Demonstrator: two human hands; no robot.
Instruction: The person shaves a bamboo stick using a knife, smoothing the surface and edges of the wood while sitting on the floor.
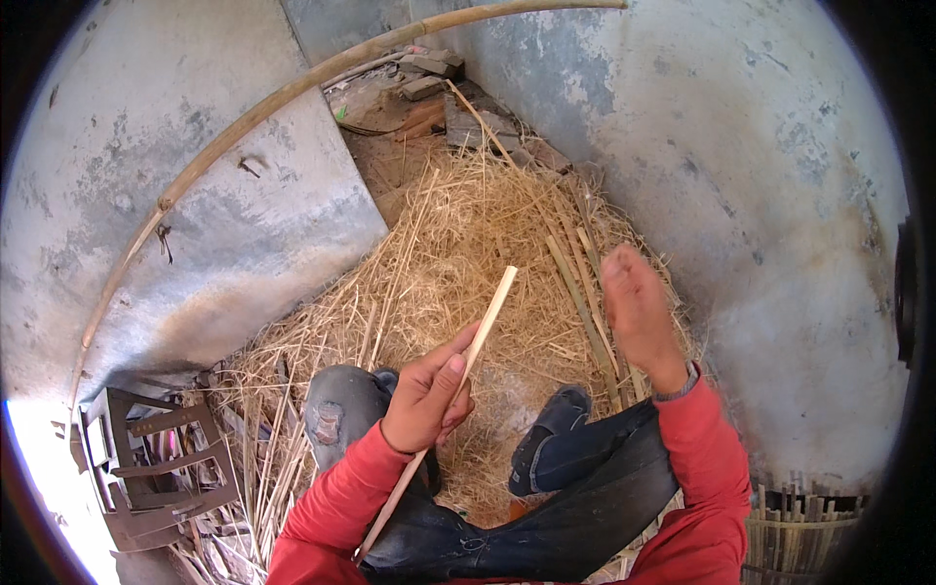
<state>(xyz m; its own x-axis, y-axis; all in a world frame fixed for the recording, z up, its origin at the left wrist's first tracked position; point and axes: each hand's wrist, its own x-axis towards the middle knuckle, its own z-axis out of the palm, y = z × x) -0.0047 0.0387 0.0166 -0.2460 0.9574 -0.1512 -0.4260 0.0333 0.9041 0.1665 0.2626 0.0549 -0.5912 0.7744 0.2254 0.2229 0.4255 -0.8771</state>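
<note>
At centre frame the left hand (426,395) is closed around a thin split bamboo strip (485,320), which slants from lower centre up toward the middle. The right hand (636,307) is raised right of centre, empty (slightly blurred), fingers loosely curled. Straw (439,263) and bamboo slats (582,292) cover the ground beyond.

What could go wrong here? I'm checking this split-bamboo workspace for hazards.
The left hand grips a thin bamboo strip bare, so its edges might splinter or cut the fingers. The right hand is raised and blurred, possibly moving fast beside the strip. Loose straw covers the floor and may hide sharp offcuts.
</note>
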